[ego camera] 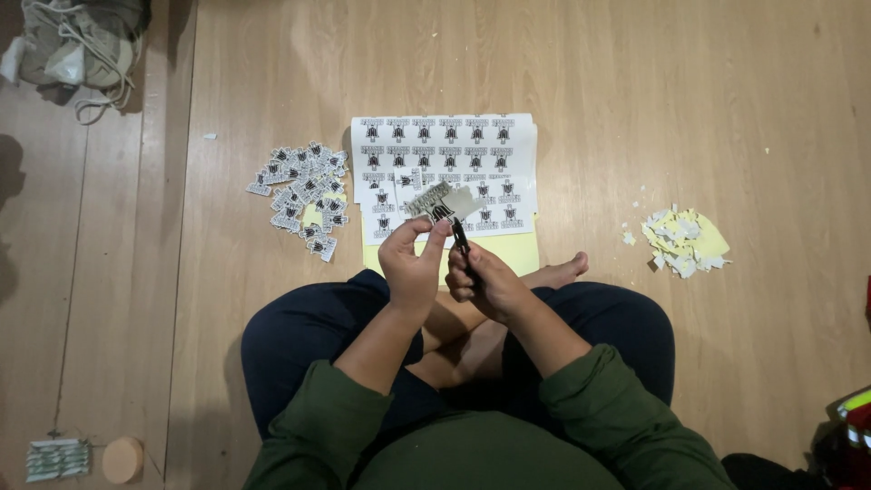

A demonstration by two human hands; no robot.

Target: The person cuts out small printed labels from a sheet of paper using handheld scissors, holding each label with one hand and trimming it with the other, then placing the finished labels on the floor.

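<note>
The left hand (413,263) pinches a small sticker strip (442,201). The right hand (485,281) grips black scissors (462,240) (mid-frame), above the white sticker sheet (445,154) on the floor.

wood floor (680,109) | sticker sheet (445,145) | cut stickers (304,186) | paper scraps (685,240)

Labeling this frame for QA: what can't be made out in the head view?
- Scissors: handles buried in the right hand; only dark blades show.
- Cut piece held by the left hand: print too small to make out.
- Sticker sheet: lower middle covered by both hands.
- Red item: cut off by the right edge.
- Shoe: cropped by the top edge.
</note>
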